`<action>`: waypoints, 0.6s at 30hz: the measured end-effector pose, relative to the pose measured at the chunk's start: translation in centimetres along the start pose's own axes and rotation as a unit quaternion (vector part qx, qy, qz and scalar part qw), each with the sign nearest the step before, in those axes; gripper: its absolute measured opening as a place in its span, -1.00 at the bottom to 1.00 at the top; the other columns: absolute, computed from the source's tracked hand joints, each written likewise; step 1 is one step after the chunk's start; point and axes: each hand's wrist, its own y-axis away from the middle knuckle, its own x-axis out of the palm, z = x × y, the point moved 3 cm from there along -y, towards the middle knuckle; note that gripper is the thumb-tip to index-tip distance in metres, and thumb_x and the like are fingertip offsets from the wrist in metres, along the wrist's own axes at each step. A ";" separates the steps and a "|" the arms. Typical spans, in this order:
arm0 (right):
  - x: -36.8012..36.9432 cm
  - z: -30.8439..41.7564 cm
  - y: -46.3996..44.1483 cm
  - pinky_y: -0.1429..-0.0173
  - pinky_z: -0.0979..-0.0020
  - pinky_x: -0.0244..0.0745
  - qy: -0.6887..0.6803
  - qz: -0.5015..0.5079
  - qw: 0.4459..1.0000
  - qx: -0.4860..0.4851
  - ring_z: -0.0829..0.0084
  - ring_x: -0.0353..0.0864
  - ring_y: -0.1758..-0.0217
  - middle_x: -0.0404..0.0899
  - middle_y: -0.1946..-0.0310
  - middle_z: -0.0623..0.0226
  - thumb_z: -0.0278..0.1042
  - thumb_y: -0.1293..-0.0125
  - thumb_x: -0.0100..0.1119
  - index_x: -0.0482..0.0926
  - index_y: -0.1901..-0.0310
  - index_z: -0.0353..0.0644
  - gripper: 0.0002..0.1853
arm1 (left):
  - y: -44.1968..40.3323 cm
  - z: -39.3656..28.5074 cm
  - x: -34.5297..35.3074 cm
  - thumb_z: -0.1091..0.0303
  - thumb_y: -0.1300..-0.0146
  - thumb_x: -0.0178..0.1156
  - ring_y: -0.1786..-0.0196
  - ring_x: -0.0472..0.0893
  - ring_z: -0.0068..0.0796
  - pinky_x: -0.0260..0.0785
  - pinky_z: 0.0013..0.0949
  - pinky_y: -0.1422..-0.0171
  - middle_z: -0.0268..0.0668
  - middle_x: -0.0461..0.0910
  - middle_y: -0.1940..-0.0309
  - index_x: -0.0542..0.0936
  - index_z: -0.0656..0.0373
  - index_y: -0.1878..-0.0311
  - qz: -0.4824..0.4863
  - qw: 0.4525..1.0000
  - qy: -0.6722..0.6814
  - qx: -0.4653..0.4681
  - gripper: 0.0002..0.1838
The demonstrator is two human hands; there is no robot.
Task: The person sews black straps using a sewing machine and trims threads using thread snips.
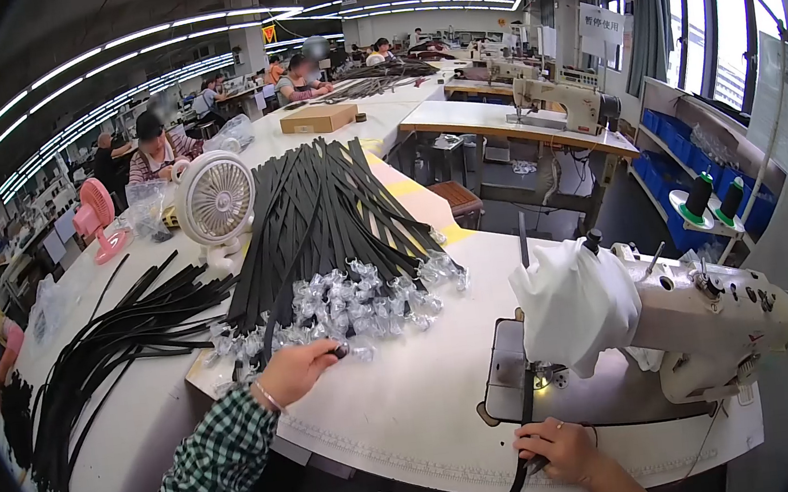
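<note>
My left hand [299, 371], in a green checked sleeve, is closed in a pinch at the near edge of the pile. A small dark end, seemingly of a black strap, shows at its fingertips. Just beyond it, clear plastic wraps [352, 299] cover the near ends of many black straps [311, 202]. My right hand [565, 450] is closed on another black strap [527, 411], which runs beside the needle area of the sewing machine [702, 308] and over the table's front edge. A small dark pointed item, not clear in kind, shows under those fingers. White cloth [575, 303] covers the machine's head.
More black straps [122, 335] hang over the left table edge. A white fan [217, 198] and pink fan [96, 220] stand behind them. Farther back are a cardboard box [319, 118] and another sewing machine [562, 100]. Thread cones [698, 197] stand right. Several people work beyond.
</note>
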 end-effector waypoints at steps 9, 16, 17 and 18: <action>0.3 -0.3 0.4 0.32 0.42 0.51 0.006 -0.002 1.000 -0.025 0.45 0.54 0.29 0.56 0.14 0.49 -0.42 0.03 0.33 0.57 0.21 -0.04 -0.71 | 17.4 -3.2 9.7 0.51 -0.22 0.21 0.45 0.41 -0.58 0.27 -0.47 0.35 -0.33 0.49 0.32 0.50 0.19 0.04 0.141 0.670 0.685 -0.247 -0.76; 0.4 -0.4 0.7 0.28 0.42 0.52 0.004 0.006 1.000 -0.028 0.44 0.54 0.27 0.54 0.12 0.47 -0.42 0.01 0.32 0.53 0.26 -0.08 -0.76 | 22.7 -5.9 18.0 0.61 -0.14 0.18 0.41 0.58 -0.33 0.43 -0.42 0.29 -0.07 0.59 0.41 0.64 0.26 0.24 0.071 0.667 0.686 -0.282 -0.87; 0.3 -0.4 0.6 0.28 0.42 0.52 0.002 0.005 1.000 -0.029 0.44 0.54 0.26 0.54 0.11 0.46 -0.42 0.00 0.32 0.53 0.27 -0.08 -0.77 | 21.0 -7.2 16.6 0.68 -0.11 0.15 0.38 0.59 -0.33 0.43 -0.44 0.25 -0.08 0.59 0.41 0.65 0.27 0.18 0.134 0.736 0.638 -0.181 -0.78; 0.2 -0.3 0.5 0.29 0.42 0.52 0.010 0.006 0.999 -0.032 0.44 0.54 0.26 0.54 0.12 0.46 -0.41 0.00 0.32 0.53 0.27 -0.08 -0.77 | 19.5 -8.5 15.4 0.75 -0.07 0.13 0.35 0.61 -0.32 0.43 -0.46 0.21 -0.09 0.60 0.42 0.67 0.27 0.13 0.192 0.790 0.577 -0.076 -0.69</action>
